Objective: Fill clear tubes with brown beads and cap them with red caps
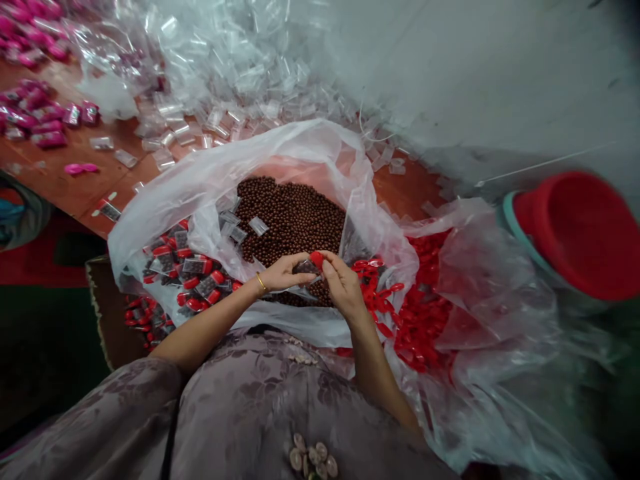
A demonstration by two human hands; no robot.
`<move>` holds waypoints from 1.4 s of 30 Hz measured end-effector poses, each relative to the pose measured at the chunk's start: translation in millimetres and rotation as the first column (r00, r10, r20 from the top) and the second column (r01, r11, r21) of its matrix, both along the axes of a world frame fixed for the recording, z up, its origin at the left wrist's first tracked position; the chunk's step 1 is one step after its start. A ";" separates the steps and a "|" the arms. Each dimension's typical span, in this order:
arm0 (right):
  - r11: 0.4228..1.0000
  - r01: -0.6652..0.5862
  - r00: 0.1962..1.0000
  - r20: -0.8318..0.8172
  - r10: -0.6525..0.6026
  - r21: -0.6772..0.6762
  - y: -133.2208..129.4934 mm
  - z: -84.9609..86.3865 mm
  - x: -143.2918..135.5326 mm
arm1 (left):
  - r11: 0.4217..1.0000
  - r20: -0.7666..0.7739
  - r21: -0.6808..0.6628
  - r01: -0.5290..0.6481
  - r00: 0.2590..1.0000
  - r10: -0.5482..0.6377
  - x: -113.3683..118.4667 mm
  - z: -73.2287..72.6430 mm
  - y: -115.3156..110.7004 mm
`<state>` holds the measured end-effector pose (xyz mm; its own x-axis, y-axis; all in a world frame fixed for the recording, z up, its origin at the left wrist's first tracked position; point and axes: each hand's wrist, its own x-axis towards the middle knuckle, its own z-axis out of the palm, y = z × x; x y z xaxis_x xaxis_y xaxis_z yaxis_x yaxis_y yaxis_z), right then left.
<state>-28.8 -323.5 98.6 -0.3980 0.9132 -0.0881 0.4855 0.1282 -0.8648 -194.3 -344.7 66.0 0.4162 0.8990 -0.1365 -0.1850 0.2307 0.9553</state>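
Container (305, 267), at the 6 o'clock side of brown beads (295, 217) | I see left fingers (294, 260) pinching its body, right fingers (331, 273) its red cap (315, 259) | likely capping | next move probably needs square, firm pressure

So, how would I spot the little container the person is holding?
Find the big white plastic bag, open around brown beads. Over the beads' near edge, the left hand and right hand meet at the small red-capped container. Unlike the similar containers piled to its left, this one is held.
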 end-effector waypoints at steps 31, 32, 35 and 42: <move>0.985 -0.140 0.968 0.221 0.116 0.097 -13.5 15.4 24.0 | 0.997 -0.287 -0.061 0.053 0.955 -0.068 21.7 19.8 -10.4; 0.995 -0.051 0.987 0.153 0.038 0.081 -10.1 13.7 24.5 | 0.993 -0.256 -0.044 0.105 0.960 -0.113 22.0 20.9 -8.6; 0.963 0.265 0.961 -0.068 -0.267 -0.043 -2.0 5.8 16.4 | 0.966 -0.319 0.060 0.251 0.922 -0.220 21.9 24.1 -2.0; 0.932 0.045 0.957 -0.251 -0.144 -0.360 1.2 -5.4 -9.8 | 0.935 -0.647 0.125 0.333 0.741 -0.178 34.9 22.3 -8.9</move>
